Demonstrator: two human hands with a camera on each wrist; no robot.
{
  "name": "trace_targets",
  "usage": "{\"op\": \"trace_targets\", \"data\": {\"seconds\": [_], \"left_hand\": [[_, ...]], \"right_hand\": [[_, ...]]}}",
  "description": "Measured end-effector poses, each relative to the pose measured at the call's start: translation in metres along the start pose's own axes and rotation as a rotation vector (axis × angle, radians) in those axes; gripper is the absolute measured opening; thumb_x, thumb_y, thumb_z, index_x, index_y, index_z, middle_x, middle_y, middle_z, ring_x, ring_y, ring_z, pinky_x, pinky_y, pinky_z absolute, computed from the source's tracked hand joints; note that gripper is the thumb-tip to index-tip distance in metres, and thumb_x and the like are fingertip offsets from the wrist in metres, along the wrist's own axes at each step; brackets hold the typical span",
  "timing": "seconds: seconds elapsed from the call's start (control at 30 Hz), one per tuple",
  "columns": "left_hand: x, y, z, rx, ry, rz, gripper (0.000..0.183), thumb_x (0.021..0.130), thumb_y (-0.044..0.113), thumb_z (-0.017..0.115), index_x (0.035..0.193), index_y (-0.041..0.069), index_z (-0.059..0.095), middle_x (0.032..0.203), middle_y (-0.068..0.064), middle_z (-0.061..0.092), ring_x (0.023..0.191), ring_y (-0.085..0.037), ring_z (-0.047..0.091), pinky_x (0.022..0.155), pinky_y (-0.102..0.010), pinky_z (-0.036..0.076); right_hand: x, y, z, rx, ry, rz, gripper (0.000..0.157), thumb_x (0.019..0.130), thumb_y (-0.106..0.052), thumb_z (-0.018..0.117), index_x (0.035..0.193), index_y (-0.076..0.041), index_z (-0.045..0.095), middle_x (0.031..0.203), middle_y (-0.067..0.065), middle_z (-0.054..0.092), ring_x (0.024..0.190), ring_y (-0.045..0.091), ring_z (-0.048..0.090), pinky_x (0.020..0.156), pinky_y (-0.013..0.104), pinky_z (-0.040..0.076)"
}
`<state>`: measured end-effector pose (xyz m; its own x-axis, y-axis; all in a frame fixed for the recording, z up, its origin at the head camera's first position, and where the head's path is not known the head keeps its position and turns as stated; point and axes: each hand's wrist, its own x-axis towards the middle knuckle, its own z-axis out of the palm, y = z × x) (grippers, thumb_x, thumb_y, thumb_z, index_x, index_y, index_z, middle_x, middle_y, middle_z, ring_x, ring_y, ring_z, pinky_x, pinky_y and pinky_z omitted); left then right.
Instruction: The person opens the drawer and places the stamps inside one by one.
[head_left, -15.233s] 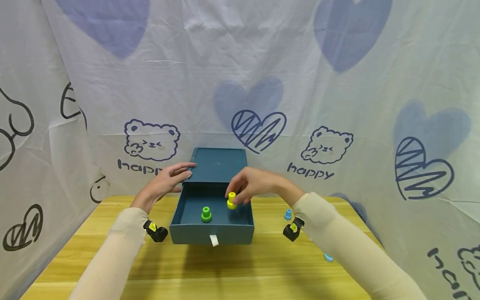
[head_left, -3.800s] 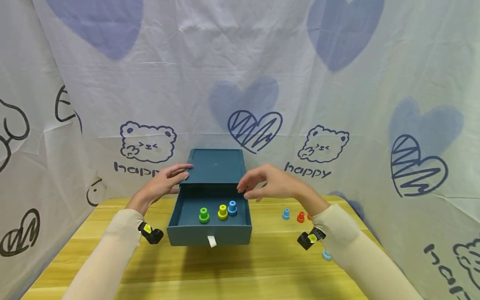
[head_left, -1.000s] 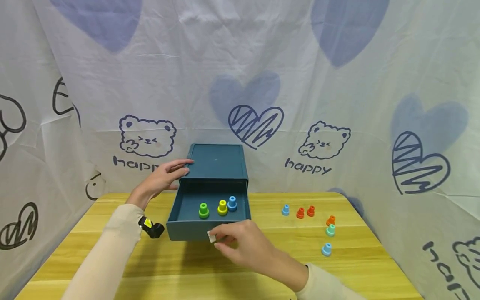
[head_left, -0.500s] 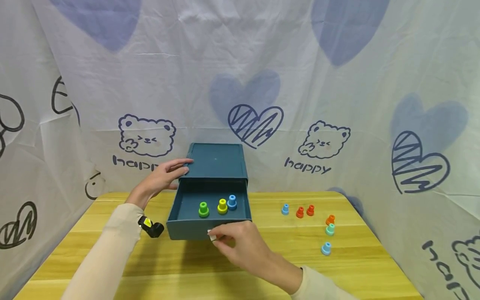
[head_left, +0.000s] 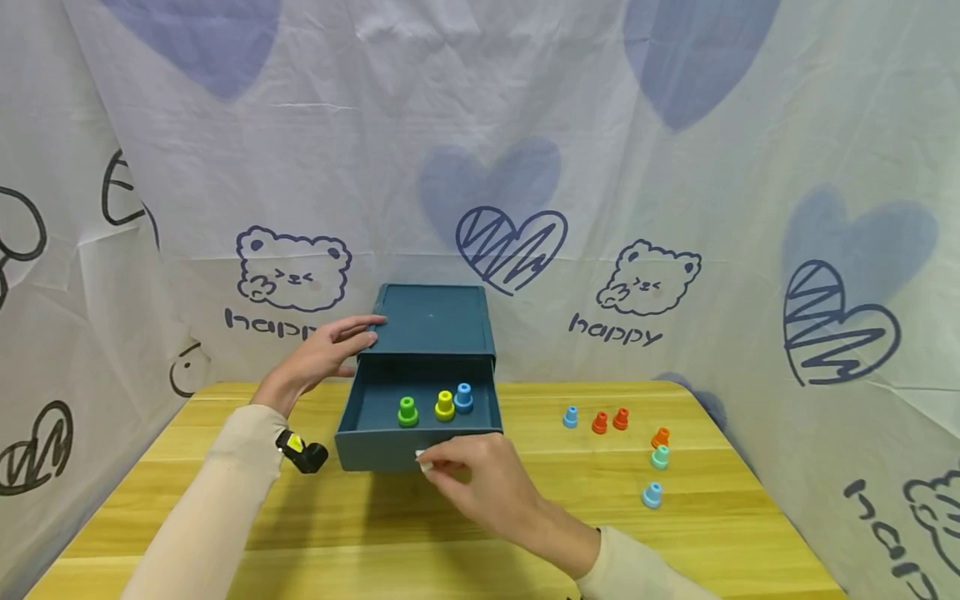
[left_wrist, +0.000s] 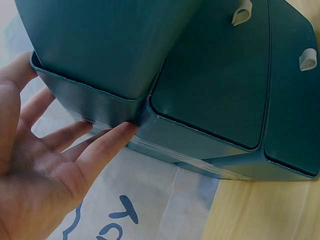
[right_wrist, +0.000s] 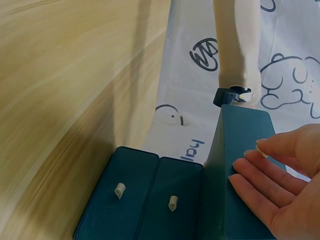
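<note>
A dark teal drawer cabinet [head_left: 433, 321] stands at the back of the table with its top drawer [head_left: 375, 452] pulled out. Inside the drawer stand a green peg [head_left: 407, 412], a yellow peg [head_left: 445, 407] and a blue peg [head_left: 463, 399], each stepped and upright. Thumb and index finger of my right hand [head_left: 491, 483] pinch the white pull tab [head_left: 423, 460] on the drawer front. My left hand [head_left: 318, 358] rests against the cabinet's left side, its fingers [left_wrist: 107, 147] spread and fairly straight along the edge in the left wrist view.
On the wooden table [head_left: 615, 550] to the right stand a light blue peg [head_left: 571, 417], two red pegs [head_left: 600, 423], an orange peg [head_left: 661, 437], a mint peg [head_left: 660, 457] and another light blue peg [head_left: 652, 495]. Two lower drawers [right_wrist: 172, 187] are closed. A printed cloth [head_left: 525, 100] hangs behind.
Earlier my right hand set the yellow peg into the drawer, and the blue peg came after. It has since moved to the tab, and the drawer has slid slightly inward. My left hand stays put.
</note>
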<state>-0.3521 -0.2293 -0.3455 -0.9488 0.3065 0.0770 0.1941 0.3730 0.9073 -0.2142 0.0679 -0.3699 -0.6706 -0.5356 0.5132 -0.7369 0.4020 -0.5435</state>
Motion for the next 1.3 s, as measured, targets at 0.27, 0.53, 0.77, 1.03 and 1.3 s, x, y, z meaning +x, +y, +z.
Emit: {"op": "trace_targets", "data": {"seconds": [0.27,0.53,0.77,1.03,1.3], "left_hand": [[-0.001,-0.002,0.001,-0.004,-0.007,-0.008,0.063,0.105,0.047,0.056,0.160,0.020,0.039,0.172,-0.015,0.024,0.157,-0.045,0.023,0.115,-0.070,0.038],[-0.001,-0.003,0.000,-0.013,-0.018,-0.014,0.062,0.106,0.046,0.055,0.160,0.021,0.039,0.172,-0.015,0.023,0.158,-0.044,0.022,0.116,-0.069,0.037],[0.002,0.002,-0.002,-0.012,-0.008,-0.005,0.062,0.106,0.046,0.056,0.160,0.021,0.039,0.172,-0.014,0.024,0.158,-0.043,0.023,0.115,-0.070,0.037],[0.002,0.005,-0.003,-0.008,-0.007,-0.010,0.061,0.105,0.046,0.056,0.160,0.023,0.039,0.172,-0.012,0.024,0.158,-0.042,0.025,0.115,-0.069,0.039],[0.000,0.003,-0.001,-0.017,-0.002,-0.027,0.062,0.105,0.047,0.056,0.160,0.023,0.039,0.172,-0.011,0.023,0.158,-0.041,0.024,0.116,-0.069,0.038]], "right_hand": [[0.007,0.005,0.003,0.006,0.023,0.007,0.013,0.090,-0.004,0.079,0.102,-0.006,0.082,0.099,0.005,0.082,0.082,0.008,0.076,0.074,0.010,0.057],[0.009,0.008,0.004,0.017,0.025,0.021,0.013,0.091,-0.004,0.078,0.103,-0.005,0.082,0.100,0.006,0.081,0.083,0.012,0.077,0.074,0.013,0.059],[0.013,0.009,0.001,0.005,0.025,0.007,0.013,0.091,-0.004,0.077,0.103,-0.004,0.081,0.101,0.006,0.081,0.084,0.013,0.077,0.074,0.013,0.059],[0.015,0.009,-0.001,0.004,0.023,0.007,0.013,0.091,-0.004,0.077,0.103,-0.004,0.081,0.100,0.007,0.081,0.084,0.014,0.078,0.075,0.013,0.059],[0.015,0.010,0.000,0.006,0.021,0.026,0.013,0.092,-0.006,0.077,0.104,-0.005,0.081,0.101,0.006,0.081,0.084,0.014,0.077,0.075,0.012,0.059]]}}
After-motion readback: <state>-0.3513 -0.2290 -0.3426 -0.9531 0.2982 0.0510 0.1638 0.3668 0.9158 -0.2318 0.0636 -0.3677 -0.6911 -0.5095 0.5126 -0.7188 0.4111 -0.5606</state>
